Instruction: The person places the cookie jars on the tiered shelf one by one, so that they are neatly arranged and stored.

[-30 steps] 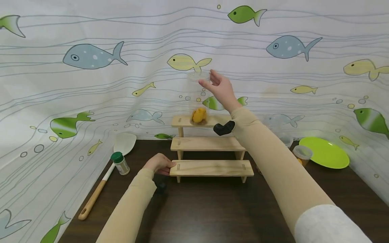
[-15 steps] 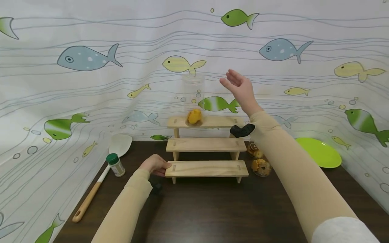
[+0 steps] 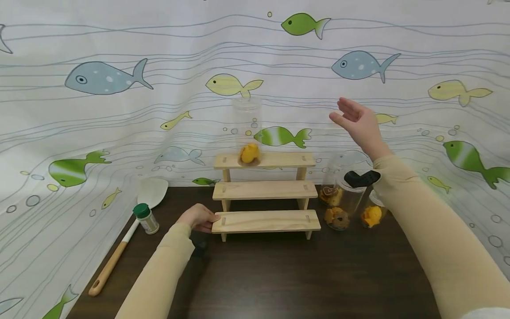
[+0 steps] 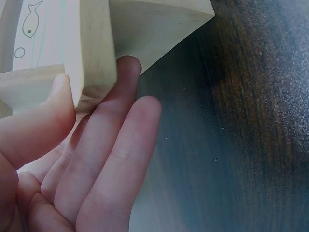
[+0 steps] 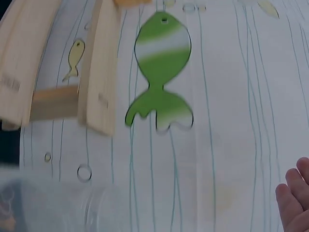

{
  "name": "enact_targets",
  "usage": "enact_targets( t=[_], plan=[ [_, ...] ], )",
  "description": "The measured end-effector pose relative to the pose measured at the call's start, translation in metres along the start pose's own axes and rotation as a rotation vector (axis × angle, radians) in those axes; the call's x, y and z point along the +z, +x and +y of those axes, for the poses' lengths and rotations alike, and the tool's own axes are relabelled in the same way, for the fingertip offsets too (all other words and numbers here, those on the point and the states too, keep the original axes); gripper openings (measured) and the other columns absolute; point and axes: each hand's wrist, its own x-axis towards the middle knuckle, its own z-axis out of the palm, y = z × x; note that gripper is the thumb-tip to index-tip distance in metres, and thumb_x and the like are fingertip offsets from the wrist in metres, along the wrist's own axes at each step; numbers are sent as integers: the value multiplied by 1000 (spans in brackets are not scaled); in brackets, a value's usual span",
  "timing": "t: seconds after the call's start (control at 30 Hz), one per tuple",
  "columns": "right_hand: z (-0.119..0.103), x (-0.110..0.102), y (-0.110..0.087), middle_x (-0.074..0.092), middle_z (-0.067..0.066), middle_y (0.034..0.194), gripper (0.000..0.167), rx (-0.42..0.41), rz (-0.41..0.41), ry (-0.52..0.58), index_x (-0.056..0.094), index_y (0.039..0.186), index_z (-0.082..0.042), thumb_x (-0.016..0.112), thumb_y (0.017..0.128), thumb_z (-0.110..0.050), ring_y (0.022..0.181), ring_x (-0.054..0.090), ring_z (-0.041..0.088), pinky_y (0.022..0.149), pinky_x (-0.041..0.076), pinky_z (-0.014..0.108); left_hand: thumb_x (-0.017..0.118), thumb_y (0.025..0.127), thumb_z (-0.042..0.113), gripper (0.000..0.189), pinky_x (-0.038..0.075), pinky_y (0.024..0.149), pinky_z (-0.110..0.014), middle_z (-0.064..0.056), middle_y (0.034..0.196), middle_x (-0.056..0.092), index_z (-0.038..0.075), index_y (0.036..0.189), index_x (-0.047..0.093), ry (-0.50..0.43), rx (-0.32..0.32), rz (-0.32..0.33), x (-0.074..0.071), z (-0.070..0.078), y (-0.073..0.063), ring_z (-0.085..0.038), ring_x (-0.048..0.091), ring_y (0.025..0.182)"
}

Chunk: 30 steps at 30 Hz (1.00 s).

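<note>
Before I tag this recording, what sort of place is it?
Probably a staged tabletop work area rather than a working kitchen: a fish-print sheet backs the dark wood-grain tabletop, which bears a three-tier wooden stand and a wooden-handled spatula.

A three-tiered stand (image 3: 264, 189) of pale wood stands upright on the dark tabletop (image 3: 279, 274), its planks stepping up toward the back, the lowest plank's left end pinched by the left hand (image 3: 196, 217). A tall, clear cylindrical jar (image 3: 248, 126) stands upright on the top plank's left part, orange-yellow contents (image 3: 249, 153) at its bottom.
</note>
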Motion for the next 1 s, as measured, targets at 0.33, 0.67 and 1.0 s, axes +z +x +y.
enact_targets(
  t=[0.33,0.67,1.0],
  plan=[
    [65,-46,-24,37,11,149,65,99,-28,-133,36,147,-12,60,93,-39,134,40,24,107,39,40,61,93,11,35,58,76,-40,-20,89,70,-16,115,58,-13,-3,-18,1,-1,3,-22,70,77],
    [103,-56,-44,36,17,149,68,178,-105,-151,35,146,-7,59,93,-42,134,35,37,106,33,57,60,93,10,34,58,75,-40,-15,83,70,-17,114,58,-14,7,-30,-1,-3,2,-19,68,73],
    [128,-51,-54,32,22,150,70,213,-169,-129,29,149,-5,58,94,-39,134,34,40,105,32,57,59,94,11,36,58,74,-40,-16,83,70,-19,115,56,3,12,-28,1,0,-2,-19,68,73]
  ],
)
